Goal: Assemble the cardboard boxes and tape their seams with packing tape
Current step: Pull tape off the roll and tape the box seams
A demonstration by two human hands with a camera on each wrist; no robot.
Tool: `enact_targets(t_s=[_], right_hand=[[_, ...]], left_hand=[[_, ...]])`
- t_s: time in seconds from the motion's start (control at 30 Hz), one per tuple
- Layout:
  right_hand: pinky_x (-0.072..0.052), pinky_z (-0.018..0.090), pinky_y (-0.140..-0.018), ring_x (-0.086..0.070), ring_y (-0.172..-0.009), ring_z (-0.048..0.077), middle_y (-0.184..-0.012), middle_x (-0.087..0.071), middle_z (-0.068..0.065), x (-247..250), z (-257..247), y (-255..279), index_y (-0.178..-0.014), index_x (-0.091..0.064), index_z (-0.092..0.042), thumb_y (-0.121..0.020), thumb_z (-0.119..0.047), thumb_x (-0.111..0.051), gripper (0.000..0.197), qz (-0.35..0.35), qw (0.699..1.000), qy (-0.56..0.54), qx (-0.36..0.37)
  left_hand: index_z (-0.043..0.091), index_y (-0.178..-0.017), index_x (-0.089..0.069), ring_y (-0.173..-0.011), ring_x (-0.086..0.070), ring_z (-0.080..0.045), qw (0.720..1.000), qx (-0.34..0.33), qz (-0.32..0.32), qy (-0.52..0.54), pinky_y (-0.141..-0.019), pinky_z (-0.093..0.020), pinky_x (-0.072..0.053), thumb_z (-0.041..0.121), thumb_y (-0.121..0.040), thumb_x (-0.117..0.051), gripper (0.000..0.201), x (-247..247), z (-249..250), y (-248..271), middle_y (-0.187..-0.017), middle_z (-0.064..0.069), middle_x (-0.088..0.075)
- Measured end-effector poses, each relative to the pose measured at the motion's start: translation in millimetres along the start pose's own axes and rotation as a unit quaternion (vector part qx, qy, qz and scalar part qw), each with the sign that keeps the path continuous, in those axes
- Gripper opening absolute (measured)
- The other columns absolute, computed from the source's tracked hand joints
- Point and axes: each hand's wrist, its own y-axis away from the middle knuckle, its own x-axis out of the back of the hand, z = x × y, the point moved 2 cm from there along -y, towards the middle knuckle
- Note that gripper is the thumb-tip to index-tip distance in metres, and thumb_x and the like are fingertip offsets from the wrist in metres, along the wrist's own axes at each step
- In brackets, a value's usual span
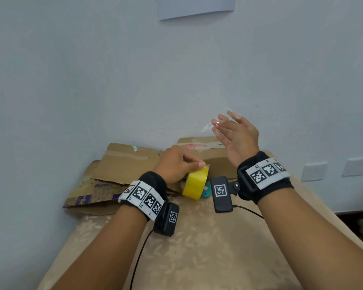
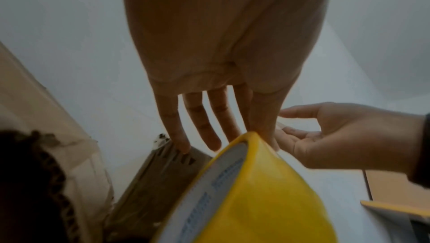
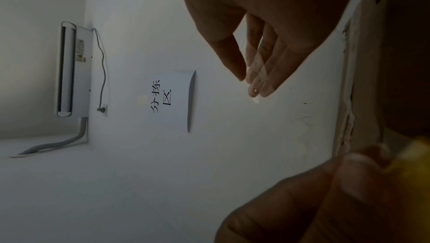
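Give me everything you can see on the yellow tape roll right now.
The yellow tape roll stands on edge, tilted, on the beige patterned tabletop, in front of the flattened cardboard. Its outer wrap is glossy yellow; the left wrist view shows a pale inner core with blue print. The left hand holds it at the top rim, thumb and forefinger pinching there. A teal object sits behind it.

Left hand: holds tape roll upright on table
Right hand: raised, clear tape strip on fingertips
Cardboard: flat, against wall
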Motion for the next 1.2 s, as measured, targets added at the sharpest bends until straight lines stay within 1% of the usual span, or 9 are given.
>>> enact_targets(t_s=[0.13, 0.23, 0.37, 0.47, 0.57, 0.7, 0.8, 1.03, 1.2], right_hand=[[-0.062, 0.036, -0.086, -0.076, -0.102, 0.035, -0.12, -0.07, 0.02, -0.5, -3.4, -1.5, -0.131, -0.061, -0.002, -0.087, 0.016, -0.065, 0.048, 0.009, 1.0, -0.009, -0.003], [-0.062, 0.037, -0.087, -0.075, -0.103, 0.037, -0.121, -0.07, 0.021, -0.2, -3.1, -1.1, -0.13, -0.061, -0.001, -0.087, 0.016, -0.065, 0.047, 0.009, 1.0, -0.015, -0.006], [-0.062, 0.038, -0.09, -0.073, -0.107, 0.038, -0.122, -0.069, 0.021, -1.0, -3.7, -0.8, -0.131, -0.06, -0.001, -0.087, 0.017, -0.064, 0.047, 0.001, 1.0, -0.02, -0.007], [-0.061, 0.039, -0.092, -0.073, -0.108, 0.039, -0.123, -0.069, 0.021, -2.3, -3.6, -0.4, -0.132, -0.06, -0.001, -0.088, 0.016, -0.064, 0.047, -0.003, 1.0, -0.024, -0.008], [-0.061, 0.04, -0.093, -0.074, -0.105, 0.037, -0.122, -0.07, 0.02, -3.7, -3.8, 0.5, -0.13, -0.061, -0.001, -0.088, 0.015, -0.064, 0.045, -0.001, 1.0, -0.018, -0.009], [-0.061, 0.04, -0.094, -0.074, -0.105, 0.037, -0.121, -0.07, 0.02, -3.6, -7.7, -1.5, -0.129, -0.062, -0.002, -0.087, 0.016, -0.064, 0.045, -0.001, 1.0, -0.023, -0.005], [-0.06, 0.041, -0.095, -0.073, -0.107, 0.038, -0.122, -0.07, 0.021, -3.3, -9.4, -3.1, -0.129, -0.061, -0.002, -0.088, 0.016, -0.063, 0.045, -0.001, 1.0, -0.03, -0.005], [-0.06, 0.038, -0.095, -0.073, -0.109, 0.034, -0.124, -0.067, 0.018, -6.9, 4.0, 2.0, -0.131, -0.059, -0.005, -0.088, 0.015, -0.065, 0.048, -0.006, 0.998, -0.069, 0.001], [-0.054, 0.035, -0.103, -0.069, -0.116, 0.028, -0.13, -0.062, 0.013, -5.5, 40.1, 11.0, -0.139, -0.052, -0.009, -0.091, 0.015, -0.06, 0.054, -0.011, 0.989, -0.134, -0.062]], left_hand=[[0.022, -0.096, -0.084, -0.088, -0.068, 0.006, 1.0, -0.007, 0.019, -0.012, -0.084, -0.019, -0.054, 0.026, -0.087, -0.081, 0.01, -1.0, -6.1, 0.5, -0.095, 0.011, -0.079], [0.026, -0.096, -0.084, -0.093, -0.07, -0.002, 0.998, -0.015, 0.048, -0.039, -0.089, -0.031, -0.057, 0.031, -0.089, -0.08, 0.01, -1.7, -12.6, 2.0, -0.097, 0.011, -0.079], [0.029, -0.095, -0.08, -0.087, -0.069, -0.014, 0.99, -0.033, 0.076, -0.115, -0.08, -0.037, -0.056, 0.041, -0.094, -0.067, 0.018, 1.2, -12.6, 8.1, -0.09, 0.008, -0.078], [0.027, -0.095, -0.07, -0.081, -0.064, -0.021, 0.981, -0.037, 0.05, -0.186, -0.073, -0.037, -0.051, 0.037, -0.1, -0.06, 0.015, -1.5, -4.4, 8.5, -0.083, 0.003, -0.072], [0.026, -0.094, -0.068, -0.084, -0.063, -0.017, 0.976, -0.041, 0.003, -0.216, -0.074, -0.035, -0.049, 0.035, -0.1, -0.06, 0.013, -9.6, 1.2, 8.6, -0.087, 0.008, -0.069], [0.029, -0.083, -0.073, -0.084, -0.061, -0.004, 0.991, -0.056, 0.017, -0.123, -0.076, -0.027, -0.05, 0.032, -0.093, -0.071, 0.011, -5.0, 1.5, 8.1, -0.086, 0.015, -0.068], [0.034, -0.077, -0.073, -0.082, -0.062, 0.0, 0.995, -0.047, -0.007, -0.09, -0.075, -0.02, -0.047, 0.026, -0.091, -0.076, 0.016, 1.5, 5.5, 7.6, -0.082, 0.018, -0.068], [0.028, -0.084, -0.08, -0.086, -0.069, -0.007, 0.995, -0.026, -0.025, -0.096, -0.082, -0.027, -0.054, 0.025, -0.091, -0.077, 0.008, 4.5, 13.3, 9.5, -0.084, 0.012, -0.076], [0.027, -0.086, -0.084, -0.084, -0.07, -0.003, 0.994, -0.027, -0.029, -0.106, -0.086, -0.031, -0.057, 0.027, -0.086, -0.082, 0.002, 7.3, 16.7, 10.3, -0.083, 0.012, -0.078]])
